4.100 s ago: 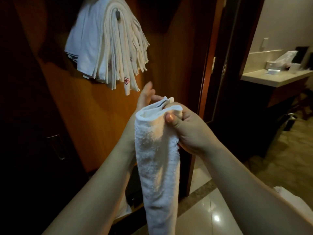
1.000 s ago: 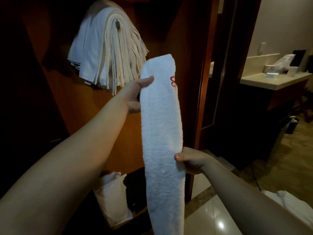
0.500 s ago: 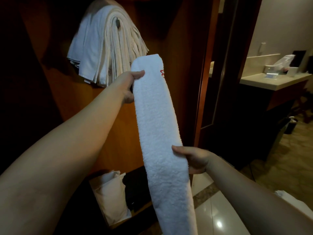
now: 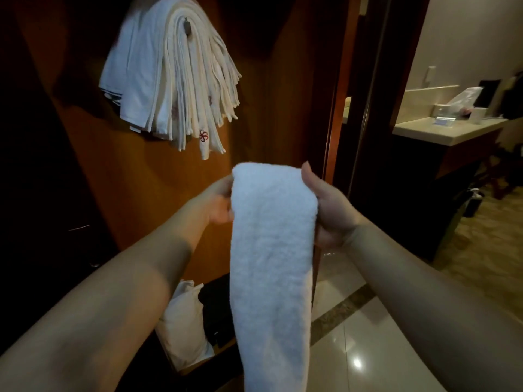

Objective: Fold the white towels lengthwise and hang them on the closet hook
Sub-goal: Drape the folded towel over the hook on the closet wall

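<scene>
A white towel [image 4: 271, 264], folded into a long narrow strip, hangs in front of me with its folded top edge between my hands. My left hand [image 4: 218, 205] grips its left edge near the top, and my right hand [image 4: 328, 210] grips its right edge, thumb pointing up. Above, on the wooden closet wall, several folded white towels [image 4: 175, 77] hang in a thick bunch over a small metal hook [image 4: 187, 26]. One of them shows a red flower emblem. My hands are below and to the right of that bunch.
A white bag [image 4: 184, 329] sits on the closet floor beside dark items. The closet's door frame [image 4: 339, 108] stands to the right. Beyond it are a counter [image 4: 450, 131] with small items, and glossy tiled floor [image 4: 353, 335].
My left hand came down from near the hook, and my right hand rose to the towel's top. The towel, held stretched out before, is now doubled over and hangs from both hands.
</scene>
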{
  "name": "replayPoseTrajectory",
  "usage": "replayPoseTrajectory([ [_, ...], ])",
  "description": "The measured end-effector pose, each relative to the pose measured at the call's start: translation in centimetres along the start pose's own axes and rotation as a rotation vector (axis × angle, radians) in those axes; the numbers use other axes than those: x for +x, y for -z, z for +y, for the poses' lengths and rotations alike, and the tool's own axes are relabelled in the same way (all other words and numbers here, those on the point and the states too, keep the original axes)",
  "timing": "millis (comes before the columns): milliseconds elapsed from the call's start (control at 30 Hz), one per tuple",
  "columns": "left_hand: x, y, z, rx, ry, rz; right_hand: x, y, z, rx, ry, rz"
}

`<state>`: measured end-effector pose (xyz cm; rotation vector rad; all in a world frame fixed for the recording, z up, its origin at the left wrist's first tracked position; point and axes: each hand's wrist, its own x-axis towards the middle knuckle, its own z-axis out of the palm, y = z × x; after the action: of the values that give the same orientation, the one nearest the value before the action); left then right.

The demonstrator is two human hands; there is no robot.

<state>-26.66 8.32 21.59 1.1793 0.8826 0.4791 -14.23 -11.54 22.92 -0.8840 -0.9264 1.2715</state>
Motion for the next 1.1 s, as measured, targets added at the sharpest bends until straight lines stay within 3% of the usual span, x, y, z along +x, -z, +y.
replayPoseTrajectory([
  [133,-0.9,-0.2,-2.4,0.245,-0.074,-0.041,1.5,-0.5,-2.3,-0.073,0.084,0.153],
  [267,-3.9,-1.2,-3.1,0.113,-0.386,0.105,2.9,-1.1,-3.6,-0.178,0.099,0.258],
  [367,-7.8,-2.6,-4.1,0.255,-0.694,0.146,3.8,-2.1,-4.4,-0.244,0.118,0.327],
  [467,-9.7,-4.4,-5.2,0.405,-0.801,0.162,4.8,-3.4,-5.0,-0.321,0.166,0.396],
  [600,-9.0,-6.0,-4.9,0.603,-0.803,0.361,6.0,-4.3,-5.6,-0.366,0.224,0.458],
  [800,-5.0,-4.5,-7.0,0.847,-0.781,0.497,7.4,-3.1,-6.4,-0.414,0.296,0.589],
  [1100,0.5,5.5,-11.3,0.944,-0.464,0.578,8.0,1.8,-7.4,-0.141,0.317,0.912],
])
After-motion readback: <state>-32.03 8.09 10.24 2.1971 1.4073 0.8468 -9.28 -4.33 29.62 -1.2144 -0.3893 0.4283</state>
